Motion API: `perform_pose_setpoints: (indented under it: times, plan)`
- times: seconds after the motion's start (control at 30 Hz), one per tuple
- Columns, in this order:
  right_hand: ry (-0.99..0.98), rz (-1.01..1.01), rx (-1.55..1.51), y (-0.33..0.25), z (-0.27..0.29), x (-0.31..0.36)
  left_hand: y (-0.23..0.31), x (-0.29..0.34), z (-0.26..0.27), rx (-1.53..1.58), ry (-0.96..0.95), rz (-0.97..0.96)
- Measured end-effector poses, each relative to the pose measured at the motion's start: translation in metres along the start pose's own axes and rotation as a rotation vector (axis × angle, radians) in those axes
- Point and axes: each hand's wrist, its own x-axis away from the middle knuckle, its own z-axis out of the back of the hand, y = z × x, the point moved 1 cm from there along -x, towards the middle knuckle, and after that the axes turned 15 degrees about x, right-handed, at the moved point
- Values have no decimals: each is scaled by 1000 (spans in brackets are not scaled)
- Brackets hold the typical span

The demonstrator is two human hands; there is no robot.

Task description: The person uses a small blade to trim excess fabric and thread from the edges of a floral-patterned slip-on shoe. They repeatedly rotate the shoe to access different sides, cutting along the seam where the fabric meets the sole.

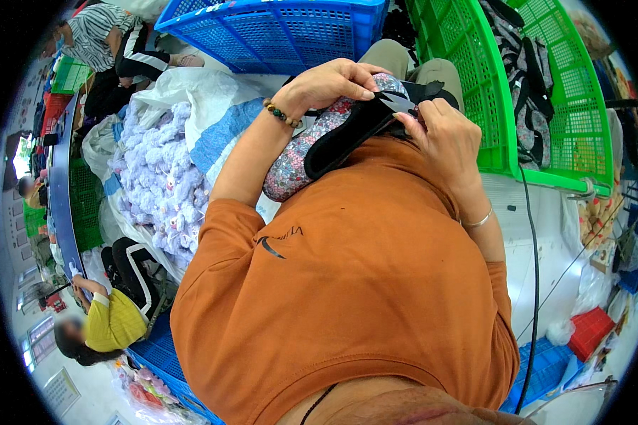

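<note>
A padded floral-print fabric piece with a black side lies across my lap, against my orange shirt. My left hand, with a beaded bracelet at the wrist, has its fingers closed on the piece's upper edge. Close by, my right hand is closed around what looks like thread snips. Their pale metal blades point toward my left fingertips, over the black part of the fabric. The handles are hidden in my right fingers.
Ahead stands a blue plastic crate. Green crates at the right hold more floral and black pieces. A white sack of fluffy lavender items lies at my left. A black cable runs down the right side. Other people sit at the left.
</note>
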Motion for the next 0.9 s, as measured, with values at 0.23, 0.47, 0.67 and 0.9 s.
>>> perform_pose_setpoints:
  times: [0.23, 0.47, 0.67, 0.9]
  plan:
    - [3, 32, -15, 4, -1, -5, -5, -3, -1, 119, -21, -32]
    - [-13, 39, -62, 11, -5, -7, -9, -4, 2, 161, -22, -22]
    - [-17, 41, -59, 10, -5, -7, -10, -4, 2, 164, -17, 19]
    - [-5, 17, 14, 8, -9, -8, -9, -5, 1, 159, 13, 21]
